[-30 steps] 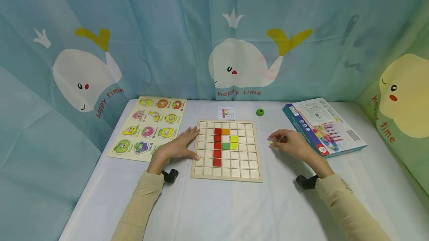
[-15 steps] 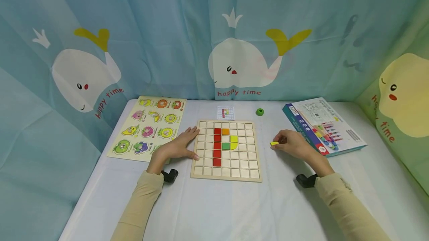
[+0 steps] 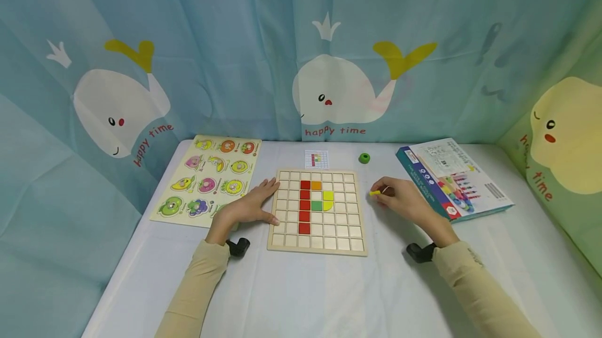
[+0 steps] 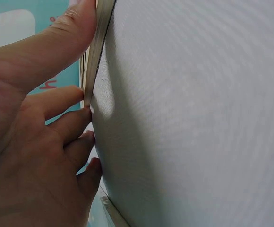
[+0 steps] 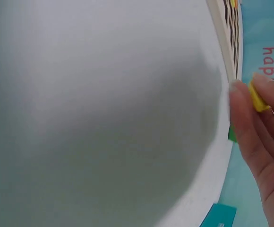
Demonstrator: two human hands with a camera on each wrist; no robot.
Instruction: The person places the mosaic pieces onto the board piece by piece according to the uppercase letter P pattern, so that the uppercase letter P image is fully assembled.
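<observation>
A wooden grid board (image 3: 317,244) lies flat in the middle of the table. In its squares sit a column of red tiles (image 3: 304,206), an orange tile (image 3: 316,185), a green tile (image 3: 316,206), a yellow square tile (image 3: 328,195) and a yellow rounded tile below it. My left hand (image 3: 249,206) rests at the board's left edge, fingers spread, thumb on the near-left part of the rim. To the right of the board, my right hand (image 3: 403,199) pinches a small yellow tile (image 5: 257,98) between thumb and fingers, above the table.
Behind the board lies a pattern card (image 3: 316,159), with a green bead (image 3: 364,158) to its right. A fruit puzzle board (image 3: 188,181) is at the left. A printed toy box (image 3: 453,178) lies at the right. A whale-print curtain (image 3: 226,56) hangs behind the table.
My right hand has lifted the yellow tile and carried it a little left, toward the board. The left hand and the tiles on the board have stayed in place.
</observation>
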